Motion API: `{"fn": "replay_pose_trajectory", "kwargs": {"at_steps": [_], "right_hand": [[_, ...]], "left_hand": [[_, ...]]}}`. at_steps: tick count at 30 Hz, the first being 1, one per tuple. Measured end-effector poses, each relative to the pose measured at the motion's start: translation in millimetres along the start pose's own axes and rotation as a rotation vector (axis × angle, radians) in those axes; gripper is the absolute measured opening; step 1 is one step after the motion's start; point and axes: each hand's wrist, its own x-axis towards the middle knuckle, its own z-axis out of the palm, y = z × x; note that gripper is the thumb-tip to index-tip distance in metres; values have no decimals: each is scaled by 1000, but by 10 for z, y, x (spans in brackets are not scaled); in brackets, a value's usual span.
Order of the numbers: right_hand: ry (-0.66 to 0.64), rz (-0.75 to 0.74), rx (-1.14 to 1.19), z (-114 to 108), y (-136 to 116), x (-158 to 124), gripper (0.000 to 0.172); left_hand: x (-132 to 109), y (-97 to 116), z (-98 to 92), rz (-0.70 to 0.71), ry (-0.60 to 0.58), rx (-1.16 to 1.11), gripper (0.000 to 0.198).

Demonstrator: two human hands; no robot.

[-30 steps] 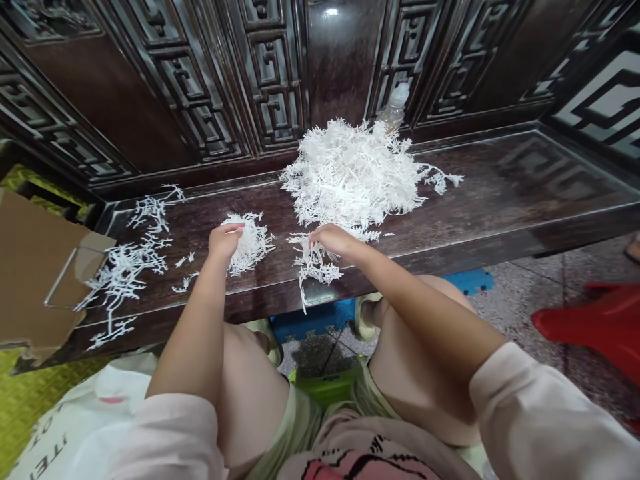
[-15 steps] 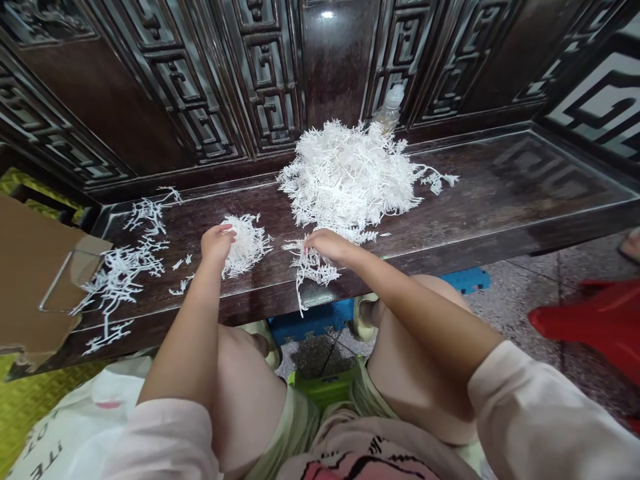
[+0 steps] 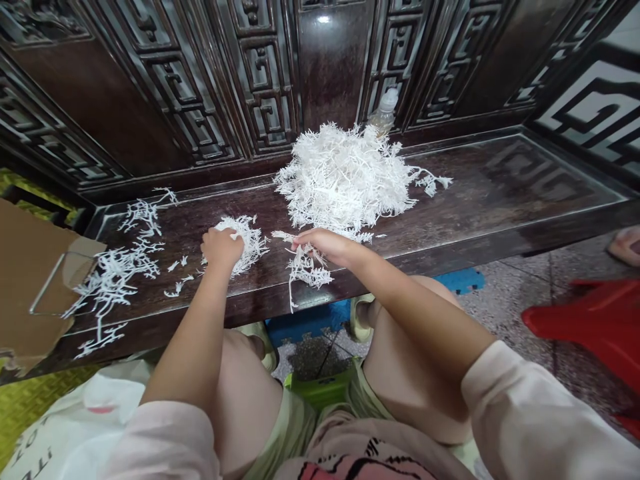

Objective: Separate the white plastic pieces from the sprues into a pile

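A big heap of white branched plastic pieces point(image 3: 345, 177) lies on the dark wooden bench point(image 3: 500, 193). My right hand point(image 3: 323, 243) is closed on a white branched sprig point(image 3: 304, 270) that hangs over the bench's front edge. My left hand point(image 3: 220, 248) is curled and rests on a small pile of white bits point(image 3: 245, 240). Loose stripped white stems point(image 3: 117, 273) are scattered on the left part of the bench.
A clear plastic bottle point(image 3: 383, 113) stands behind the heap against the carved wooden back. A cardboard box point(image 3: 30, 280) sits at the left, a white bag point(image 3: 65, 433) below it. A red plastic stool point(image 3: 595, 327) is on the floor at right.
My left hand has dropped from beside the small pile onto it and curled. My right hand has pulled the sprig slightly leftward along the bench edge.
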Motion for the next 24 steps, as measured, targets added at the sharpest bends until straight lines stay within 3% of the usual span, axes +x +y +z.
{"fn": "replay_pose_trajectory", "kwargs": {"at_steps": [2, 4, 7, 9, 13, 18, 24], "right_hand": [[-104, -32, 167, -20, 3, 6, 19], [-167, -38, 283, -43, 11, 15, 19], [-173, -7, 315, -65, 14, 21, 20], [-159, -8, 290, -67, 14, 20, 21], [-148, -3, 198, -55, 26, 29, 19], [-112, 12, 44, -54, 28, 31, 20], [150, -58, -526, -15, 31, 7, 47]], "left_hand": [[-117, 192, -31, 137, -182, -196, 29], [-249, 374, -67, 219, -450, -488, 33], [-409, 537, -113, 227, -705, -811, 41], [-452, 561, -123, 179, -719, -889, 45], [-411, 507, -73, 68, -585, -903, 46], [-354, 471, 2, 71, -506, -856, 45], [-400, 515, 14, 121, -497, -880, 39]]}}
